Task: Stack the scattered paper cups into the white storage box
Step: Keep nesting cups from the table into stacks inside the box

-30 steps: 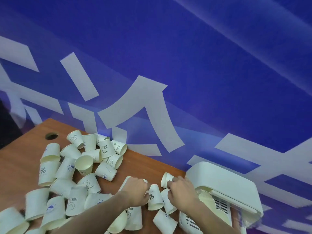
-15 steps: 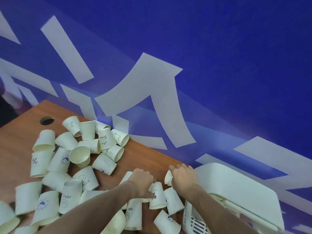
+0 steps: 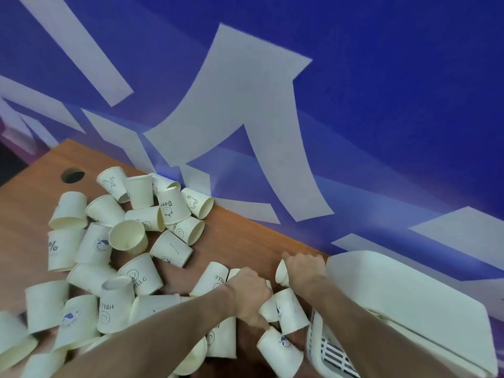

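nearest me, my left hand (image 3: 249, 294) is curled among the paper cups (image 3: 114, 257) by the near edge of the tabletop (image 3: 240, 238); it looks closed on a cup (image 3: 270, 309) just under its knuckles, though the fingers are turned away and i cannot see exactly how they sit. just beyond, my right hand (image 3: 304, 271) pinches a small cup (image 3: 282, 274) by its wall, right beside the white storage box (image 3: 324, 347).

the box sits at the right end of the tabletop, its slotted side toward me and its lid (image 3: 403, 296) tipped open toward the wall. i cannot see any cups inside it from here, so i judge the task barely begun: a couple of cups in hand, the rest left to gather.

farther out, cups lie on their sides or stand mouth down across the left and middle of the tabletop, reaching the far edge where it meets the blue wall (image 3: 381, 105). a cable hole (image 3: 72, 175) sits in the far left corner.

for room, a bare strip of wood runs between the far cluster and the box, good for sliding cups across. the near edge is crowded, and cups there could roll off.
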### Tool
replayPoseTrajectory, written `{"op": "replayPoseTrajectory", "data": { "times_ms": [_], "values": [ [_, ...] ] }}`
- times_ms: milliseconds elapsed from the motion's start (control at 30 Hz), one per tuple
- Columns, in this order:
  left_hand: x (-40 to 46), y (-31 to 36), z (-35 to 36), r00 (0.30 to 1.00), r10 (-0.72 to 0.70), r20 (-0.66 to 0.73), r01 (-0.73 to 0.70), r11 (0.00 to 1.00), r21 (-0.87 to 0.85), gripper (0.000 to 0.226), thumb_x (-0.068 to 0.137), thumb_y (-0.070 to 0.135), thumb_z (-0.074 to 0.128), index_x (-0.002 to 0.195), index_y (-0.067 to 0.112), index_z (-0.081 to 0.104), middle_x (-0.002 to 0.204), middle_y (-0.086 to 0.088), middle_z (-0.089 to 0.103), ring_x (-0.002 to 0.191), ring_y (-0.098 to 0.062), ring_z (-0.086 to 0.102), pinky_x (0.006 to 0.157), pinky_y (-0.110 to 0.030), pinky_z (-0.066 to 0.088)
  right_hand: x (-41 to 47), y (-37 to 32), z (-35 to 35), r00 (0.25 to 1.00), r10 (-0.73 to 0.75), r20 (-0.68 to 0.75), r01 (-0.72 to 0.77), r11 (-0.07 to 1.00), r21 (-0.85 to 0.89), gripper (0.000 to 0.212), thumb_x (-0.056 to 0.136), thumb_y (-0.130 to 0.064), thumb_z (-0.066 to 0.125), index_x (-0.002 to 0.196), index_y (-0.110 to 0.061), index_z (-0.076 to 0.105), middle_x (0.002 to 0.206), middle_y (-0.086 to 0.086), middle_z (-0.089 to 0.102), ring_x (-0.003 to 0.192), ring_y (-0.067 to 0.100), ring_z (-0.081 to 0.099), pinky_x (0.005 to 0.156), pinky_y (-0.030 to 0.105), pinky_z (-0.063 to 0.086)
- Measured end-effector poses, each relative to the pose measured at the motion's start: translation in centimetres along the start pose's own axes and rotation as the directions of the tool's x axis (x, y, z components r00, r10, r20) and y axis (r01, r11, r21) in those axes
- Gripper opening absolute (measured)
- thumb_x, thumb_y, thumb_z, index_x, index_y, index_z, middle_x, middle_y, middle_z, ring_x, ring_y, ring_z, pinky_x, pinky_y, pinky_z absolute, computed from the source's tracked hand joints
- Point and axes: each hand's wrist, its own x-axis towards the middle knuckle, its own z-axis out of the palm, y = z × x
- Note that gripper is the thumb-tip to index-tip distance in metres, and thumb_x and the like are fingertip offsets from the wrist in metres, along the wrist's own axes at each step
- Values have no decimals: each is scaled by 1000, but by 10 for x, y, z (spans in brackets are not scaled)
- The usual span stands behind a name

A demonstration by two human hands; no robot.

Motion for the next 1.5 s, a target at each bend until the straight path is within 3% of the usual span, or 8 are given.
{"op": "replayPoseTrajectory", "data": {
  "times_ms": [133, 300, 400, 667, 867, 1067, 1333, 1500],
  "values": [
    [3, 3, 6, 999, 40, 0, -40, 999, 37, 52, 83, 61, 59, 88, 10, 62, 86, -8, 65, 72, -31, 60, 68, -34, 36, 1, 1, 7, 999, 14, 34, -13, 999, -32, 47, 91, -20, 60, 135, -21, 45, 126, 4, 60, 119, 27, 54, 93, 39, 42],
    [3, 5, 8, 998, 42, -39, -39, 996, 76, 41, 88, 47, 52, 91, 7, 60, 85, -13, 66, 75, -33, 61, 72, -36, 37, 0, 0, 6, 1000, -14, -11, 13, 997, -73, 41, 90, -16, 63, 129, -19, 50, 120, 3, 62, 111, 25, 60, 88, 36, 44],
    [1, 4, 4, 996, 42, -77, -33, 993, 109, 39, 92, 43, 47, 90, 6, 58, 83, -14, 65, 72, -34, 60, 63, -36, 31, -3, 2, 4, 999, -17, -32, 14, 996, -83, 36, 91, -15, 63, 125, -19, 52, 117, 4, 62, 108, 24, 61, 87, 33, 45],
    [-11, -1, -5, 975, -128, -180, 152, 980, 129, 28, 97, 30, 37, 95, 13, 58, 92, -9, 69, 74, -32, 64, 60, -32, 30, -25, 5, -4, 988, -36, -147, 37, 999, 5, 29, 95, -21, 60, 123, -20, 52, 113, 4, 64, 101, 20, 63, 85, 30, 47],
    [-26, 0, -15, 944, -270, -192, 288, 954, 78, 28, 98, 29, 38, 95, 16, 63, 96, -8, 69, 82, -32, 65, 62, -32, 32, -46, 1, -6, 981, -28, -193, 37, 998, 46, 24, 97, -18, 54, 120, -20, 58, 111, 3, 66, 97, 22, 64, 83, 30, 51],
    [-36, -1, -11, 933, -301, -199, 316, 947, 51, 31, 98, 29, 38, 95, 15, 66, 94, -8, 70, 82, -32, 66, 64, -32, 34, -53, -4, -1, 982, -31, -186, 42, 998, 52, 26, 94, -10, 54, 118, -20, 59, 111, 3, 66, 98, 23, 64, 82, 30, 51],
    [-37, -5, -11, 919, -335, -206, 350, 936, 40, 34, 99, 33, 36, 95, 17, 66, 96, -7, 70, 84, -32, 65, 66, -33, 35, -55, -3, -3, 984, -13, -179, 32, 994, 104, 30, 90, -35, 63, 115, -19, 61, 109, 3, 66, 100, 24, 62, 84, 33, 50],
    [-39, -1, -15, 908, -356, -219, 370, 929, 26, 37, 99, 34, 36, 95, 15, 67, 97, -9, 70, 87, -33, 65, 67, -33, 35, -64, 1, -6, 982, -2, -186, 12, 998, 56, 29, 90, -30, 64, 116, -18, 60, 109, 4, 66, 100, 25, 63, 79, 33, 47]
  ]
}}
